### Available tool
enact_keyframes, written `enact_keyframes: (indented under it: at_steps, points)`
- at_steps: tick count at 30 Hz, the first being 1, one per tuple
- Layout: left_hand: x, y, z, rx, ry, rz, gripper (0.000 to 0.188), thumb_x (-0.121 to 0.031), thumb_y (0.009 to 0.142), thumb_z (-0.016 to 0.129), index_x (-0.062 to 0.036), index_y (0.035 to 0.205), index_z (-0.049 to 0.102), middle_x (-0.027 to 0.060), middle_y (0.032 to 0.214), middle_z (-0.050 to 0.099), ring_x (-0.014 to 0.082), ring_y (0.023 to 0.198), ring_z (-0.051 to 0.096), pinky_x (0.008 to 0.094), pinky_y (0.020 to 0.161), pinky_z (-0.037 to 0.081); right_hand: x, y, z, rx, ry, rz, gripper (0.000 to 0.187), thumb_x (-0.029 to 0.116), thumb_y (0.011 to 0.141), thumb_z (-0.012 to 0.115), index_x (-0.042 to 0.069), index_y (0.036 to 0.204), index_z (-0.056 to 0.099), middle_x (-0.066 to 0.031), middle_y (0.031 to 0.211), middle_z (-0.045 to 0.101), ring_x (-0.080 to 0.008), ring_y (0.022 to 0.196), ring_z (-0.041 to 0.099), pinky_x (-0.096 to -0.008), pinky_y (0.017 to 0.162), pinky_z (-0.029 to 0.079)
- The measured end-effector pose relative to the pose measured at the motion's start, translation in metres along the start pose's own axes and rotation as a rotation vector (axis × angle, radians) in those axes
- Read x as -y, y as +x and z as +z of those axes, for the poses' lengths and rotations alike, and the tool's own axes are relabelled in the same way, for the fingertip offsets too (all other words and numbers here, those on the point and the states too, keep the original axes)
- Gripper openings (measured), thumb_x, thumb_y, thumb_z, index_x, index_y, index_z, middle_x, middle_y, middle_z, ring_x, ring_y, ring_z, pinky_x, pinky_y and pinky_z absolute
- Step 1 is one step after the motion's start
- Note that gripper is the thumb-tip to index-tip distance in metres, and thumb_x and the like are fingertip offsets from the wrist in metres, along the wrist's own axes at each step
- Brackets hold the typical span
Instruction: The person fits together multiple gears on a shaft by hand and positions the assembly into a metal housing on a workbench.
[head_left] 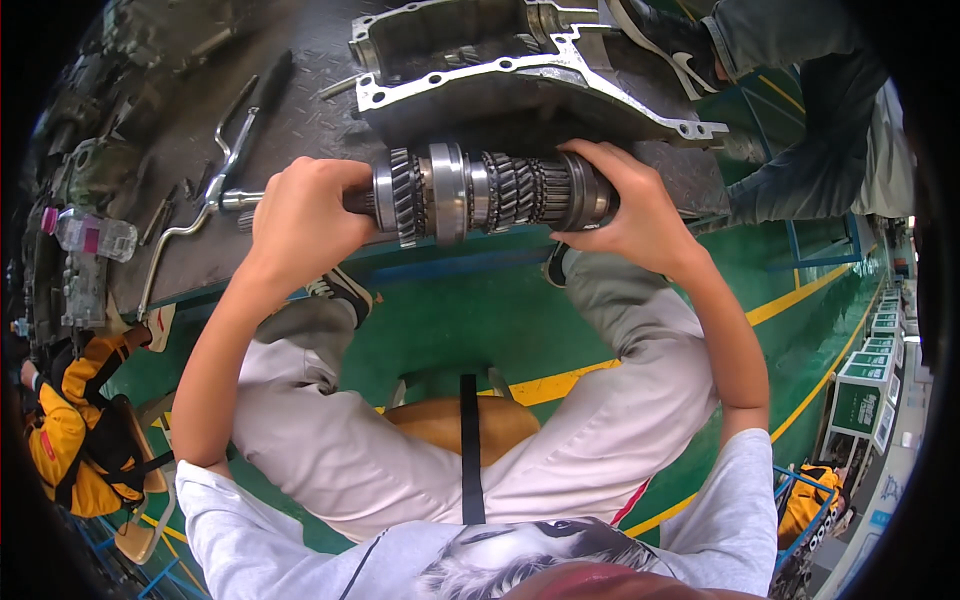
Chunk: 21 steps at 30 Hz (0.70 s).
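Note:
A metal gear shaft (470, 190) with several toothed gears and smooth rings lies crosswise between my hands, level, at the near edge of the workbench. My left hand (310, 212) is wrapped round its thin left end. Around the wide ring at the right end, my right hand (630, 205) is closed, thumb below and fingers on top. Just beyond the shaft sits an open gearbox housing half (480, 85) with a bright bolt-hole flange. Left of my left hand lies a speed-brace wrench (215, 190), its socket end close to my knuckles.
The dark metal workbench (310, 110) carries a plastic bottle (95, 233) at the left, near greasy parts (110, 120). Another person's leg and shoe (665, 45) are at the far right. A person in yellow and black (85, 430) sits at the lower left. I sit on a stool (440, 425).

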<state>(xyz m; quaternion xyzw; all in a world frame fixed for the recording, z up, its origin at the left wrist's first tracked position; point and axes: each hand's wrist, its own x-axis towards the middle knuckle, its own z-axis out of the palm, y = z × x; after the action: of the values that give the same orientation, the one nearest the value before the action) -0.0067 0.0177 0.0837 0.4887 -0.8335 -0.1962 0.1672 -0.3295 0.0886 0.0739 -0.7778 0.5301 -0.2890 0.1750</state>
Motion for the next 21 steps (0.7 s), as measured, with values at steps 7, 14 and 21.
enact_keyframes:
  at_steps: [7, 14, 21]
  points:
    - [0.005, 0.004, 0.004, 0.044, 0.013, -0.065, 0.017, -0.007, 0.068, 0.070, 0.0002, 0.083, 0.071, 0.0227, 0.075, 0.066, 0.0441, 0.073, 0.064, 0.0444, 0.063, 0.051, -0.010, 0.003, 0.002, 0.029, -0.055, -0.014, 0.082, 0.017, 0.063, 0.093, 0.004, 0.136, 0.058, -0.0155, 0.123, 0.059, -0.0350, 0.106, 0.061, -0.0403, 0.092, 0.051]
    - [0.008, 0.011, 0.005, 0.043, -0.029, 0.023, 0.017, -0.005, 0.067, 0.068, 0.0046, 0.081, 0.069, 0.0253, 0.076, 0.065, 0.0460, 0.072, 0.062, 0.0444, 0.064, 0.051, -0.019, 0.007, 0.006, 0.034, -0.017, -0.011, 0.090, 0.023, 0.064, 0.095, 0.004, 0.142, 0.055, -0.0139, 0.124, 0.058, -0.0319, 0.106, 0.061, -0.0372, 0.095, 0.049]
    - [0.004, 0.007, 0.004, -0.030, 0.010, 0.059, 0.019, -0.004, 0.067, 0.068, 0.0050, 0.084, 0.069, 0.0263, 0.076, 0.065, 0.0463, 0.074, 0.063, 0.0436, 0.066, 0.052, -0.020, 0.011, 0.013, -0.020, -0.095, -0.044, 0.091, 0.031, 0.062, 0.096, 0.005, 0.140, 0.056, -0.0136, 0.125, 0.057, -0.0347, 0.106, 0.064, -0.0401, 0.092, 0.052]
